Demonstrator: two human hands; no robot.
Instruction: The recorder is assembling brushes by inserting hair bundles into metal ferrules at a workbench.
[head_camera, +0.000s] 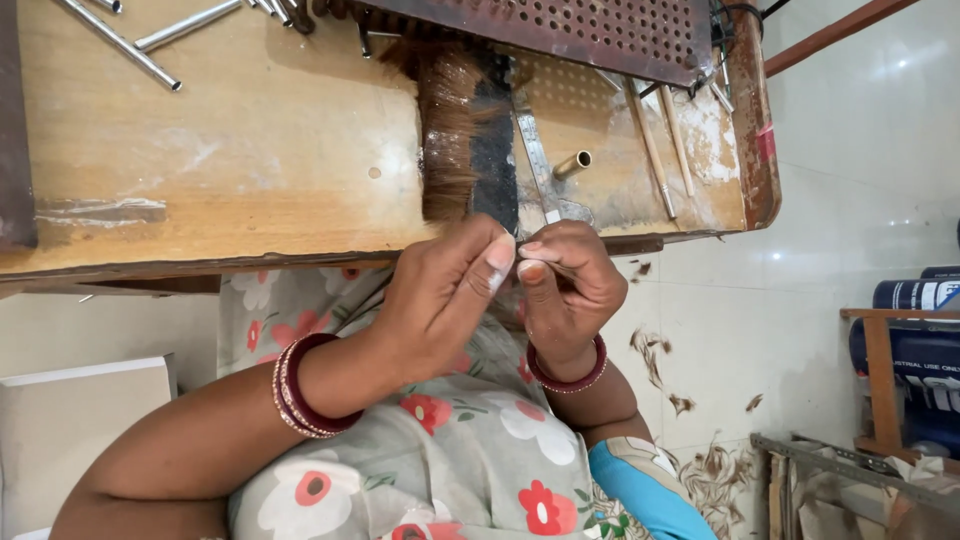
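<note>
At the near edge of a wooden tabletop (250, 170), left hand (445, 300) and right hand (565, 290) meet, fingers (497, 255) pinched narrowly on a small tuft of bristles (520, 252) below a brown bristle bundle (447, 140); a loosened pinch could likely scatter hairs.

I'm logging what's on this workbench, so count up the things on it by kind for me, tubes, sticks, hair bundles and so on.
Silver metal tubes, top left, whole ones in view: 2
Short brass tube: 1
Thin wooden sticks: 2
Bundle of brown hair: 1
Flat metal blade: 1
Perforated metal plate: 1
Total: 8
</note>
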